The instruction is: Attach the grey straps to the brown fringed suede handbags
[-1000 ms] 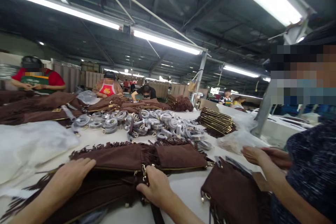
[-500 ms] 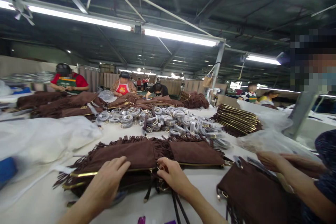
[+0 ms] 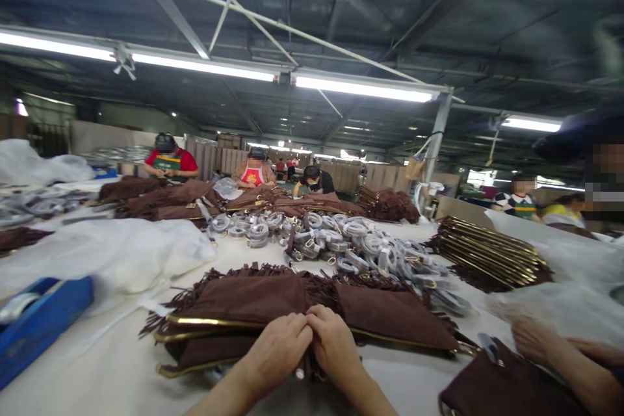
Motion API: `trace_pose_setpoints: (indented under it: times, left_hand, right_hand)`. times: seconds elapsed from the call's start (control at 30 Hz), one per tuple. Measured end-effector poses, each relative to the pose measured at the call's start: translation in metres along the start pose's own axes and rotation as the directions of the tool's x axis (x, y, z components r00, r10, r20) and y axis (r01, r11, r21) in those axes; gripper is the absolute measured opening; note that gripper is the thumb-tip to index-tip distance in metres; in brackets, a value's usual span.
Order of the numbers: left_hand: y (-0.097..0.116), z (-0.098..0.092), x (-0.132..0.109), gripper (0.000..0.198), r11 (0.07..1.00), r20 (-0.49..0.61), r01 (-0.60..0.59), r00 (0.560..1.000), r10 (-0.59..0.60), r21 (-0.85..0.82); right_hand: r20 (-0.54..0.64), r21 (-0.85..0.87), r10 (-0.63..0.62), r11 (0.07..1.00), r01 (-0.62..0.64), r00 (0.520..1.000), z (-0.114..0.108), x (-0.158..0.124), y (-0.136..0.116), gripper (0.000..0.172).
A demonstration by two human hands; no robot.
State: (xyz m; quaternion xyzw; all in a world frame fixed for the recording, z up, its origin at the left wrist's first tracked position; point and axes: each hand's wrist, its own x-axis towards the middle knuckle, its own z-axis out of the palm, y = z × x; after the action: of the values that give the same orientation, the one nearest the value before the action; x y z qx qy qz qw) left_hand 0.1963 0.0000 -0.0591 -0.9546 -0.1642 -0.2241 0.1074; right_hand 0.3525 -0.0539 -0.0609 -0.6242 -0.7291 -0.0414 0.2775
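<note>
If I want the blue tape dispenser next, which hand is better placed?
The left hand, probably: it is nearer the blue tape dispenser, while the right hand would have to reach across the left. Both hands meet at the brown fringed bags.

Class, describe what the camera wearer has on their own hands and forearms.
The left hand and right hand are both bare, without gloves. The visible forearms show no sleeve, watch, bracelet or marking. Small rings can't be ruled out.

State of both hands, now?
Left hand: curled at the brown bags; grip hidden, can't tell.
Right hand: curled against the left; grip hidden, can't tell.
</note>
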Motion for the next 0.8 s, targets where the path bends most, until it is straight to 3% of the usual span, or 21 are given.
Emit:
trace_pose_setpoints:
  times: [0.13, 0.23, 0.33, 0.47, 0.57, 0.67, 0.73, 0.8]
  left_hand:
    - [0.000, -0.014, -0.004, 0.009, 0.994, 0.058, -0.052, 0.997, 0.047, 0.096]
    - [-0.021, -0.034, -0.022, 0.007, 0.984, 0.103, -0.103, 0.991, 0.089, 0.143]
    - [-0.064, -0.064, -0.065, 0.010, 0.987, 0.114, -0.019, 0.993, 0.001, 0.161]
    - [-0.125, -0.096, -0.150, 0.043, 0.965, 0.009, 0.202, 0.978, -0.207, 0.169]
    - [-0.139, -0.099, -0.192, 0.060, 0.940, 0.001, 0.288, 0.956, -0.293, 0.181]
    - [-0.123, -0.088, -0.188, 0.072, 0.925, -0.103, 0.342, 0.939, -0.329, 0.162]
    - [-0.106, -0.081, -0.162, 0.065, 0.928, -0.140, 0.359, 0.928, -0.345, 0.099]
    - [-0.086, -0.075, -0.130, 0.052, 0.946, -0.059, 0.325, 0.944, -0.324, 0.005]
  right_hand:
    - [0.015, 0.005, -0.065, 0.998, 0.064, 0.998, -0.001, 0.007, 0.000, 0.020]
    - [0.056, 0.052, -0.088, 0.995, 0.085, 0.995, -0.011, 0.011, 0.006, 0.020]
    - [0.056, 0.034, -0.062, 0.998, 0.061, 0.997, -0.021, 0.010, 0.019, 0.019]
    - [0.063, -0.002, 0.008, 1.000, -0.007, 0.998, -0.029, 0.003, 0.027, 0.021]
    - [0.067, -0.082, -0.002, 0.997, 0.007, 0.998, -0.029, 0.000, 0.015, 0.021]
    - [0.058, -0.079, -0.087, 0.993, 0.092, 0.994, -0.028, -0.003, -0.011, 0.029]
    - [0.086, -0.038, -0.125, 0.991, 0.129, 0.988, -0.025, -0.005, -0.029, 0.026]
    - [0.156, 0.005, -0.133, 0.991, 0.134, 0.979, -0.022, -0.006, -0.041, 0.020]
